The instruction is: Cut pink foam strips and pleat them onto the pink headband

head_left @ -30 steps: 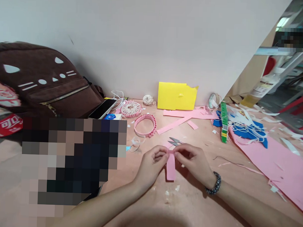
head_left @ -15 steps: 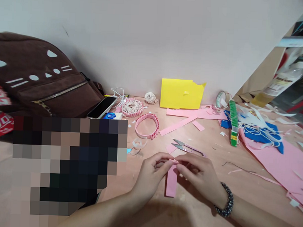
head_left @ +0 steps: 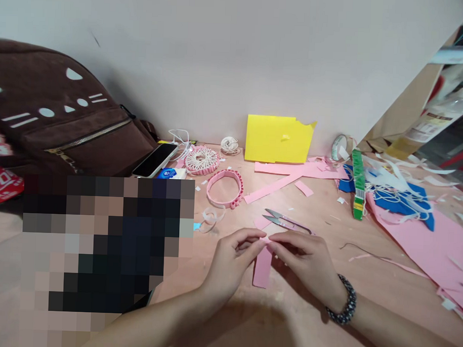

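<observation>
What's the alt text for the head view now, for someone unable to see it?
The left hand and right hand hold the far end of a narrow pink paper-like strip. Beyond lie slim metal-bladed snips and a round pink band; a rectangular yellow card stands by the pale wall.

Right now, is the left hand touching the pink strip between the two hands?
Touching. The head view shows it: the left hand pinches the upper end of the pink strip at its fingertips, with no gap showing.

The red label point(head_left: 3, 187) at left bears white characters, apparently 可口; the bottle label point(head_left: 431, 126) is too blurred to read.
</observation>
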The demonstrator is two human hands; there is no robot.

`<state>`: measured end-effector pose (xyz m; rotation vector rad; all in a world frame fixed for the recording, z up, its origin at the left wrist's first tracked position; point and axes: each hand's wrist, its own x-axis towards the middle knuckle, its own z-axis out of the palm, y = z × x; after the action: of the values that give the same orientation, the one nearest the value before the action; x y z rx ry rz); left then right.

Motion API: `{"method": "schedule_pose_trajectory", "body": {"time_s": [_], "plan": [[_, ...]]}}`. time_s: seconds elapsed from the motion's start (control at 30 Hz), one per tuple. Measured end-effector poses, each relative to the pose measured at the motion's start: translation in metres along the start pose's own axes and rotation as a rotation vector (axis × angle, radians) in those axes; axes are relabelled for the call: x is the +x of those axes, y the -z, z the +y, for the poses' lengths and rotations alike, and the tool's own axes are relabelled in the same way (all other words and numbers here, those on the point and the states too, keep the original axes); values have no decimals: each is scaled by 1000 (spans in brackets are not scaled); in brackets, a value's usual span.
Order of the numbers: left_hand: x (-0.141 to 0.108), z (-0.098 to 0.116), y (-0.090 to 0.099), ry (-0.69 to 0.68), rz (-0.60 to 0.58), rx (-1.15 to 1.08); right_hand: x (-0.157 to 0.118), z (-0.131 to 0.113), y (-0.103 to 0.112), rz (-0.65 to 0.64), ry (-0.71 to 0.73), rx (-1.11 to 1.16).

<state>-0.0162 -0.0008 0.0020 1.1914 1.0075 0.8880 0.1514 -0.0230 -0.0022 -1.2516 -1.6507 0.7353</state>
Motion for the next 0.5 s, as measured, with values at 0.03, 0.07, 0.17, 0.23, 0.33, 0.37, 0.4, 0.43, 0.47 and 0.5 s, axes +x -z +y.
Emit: {"method": "schedule_pose_trajectory", "body": {"time_s": [0.03, 0.07, 0.17, 0.23, 0.33, 0.37, 0.4, 0.43, 0.47, 0.5], "plan": [[0, -1, 0, 2, 4, -1, 0, 0, 0, 7, 7, -7], [0, -2, 1, 5, 2, -6, 0, 0, 0, 15, 17, -15], [0, -4, 1, 21, -6, -19, 0, 0, 0, 33, 46, -36], [0, -5, 1, 29, -3, -26, 0, 1, 0, 36, 62, -47], [1, -4, 1, 47, -10, -44, 0, 1, 0, 38, 73, -53], [1, -3, 1, 51, -12, -48, 1, 1, -1, 36, 72, -50], [1, -2, 1, 52, -11, -50, 1, 1, -1, 32, 69, -46], [1, -1, 0, 51, -7, -50, 1, 1, -1, 28, 67, -41], [1, 1, 0, 47, -2, -49, 1, 1, -1, 25, 67, -39], [1, 1, 0, 44, 3, -48, 1, 1, -1, 22, 69, -40]]}}
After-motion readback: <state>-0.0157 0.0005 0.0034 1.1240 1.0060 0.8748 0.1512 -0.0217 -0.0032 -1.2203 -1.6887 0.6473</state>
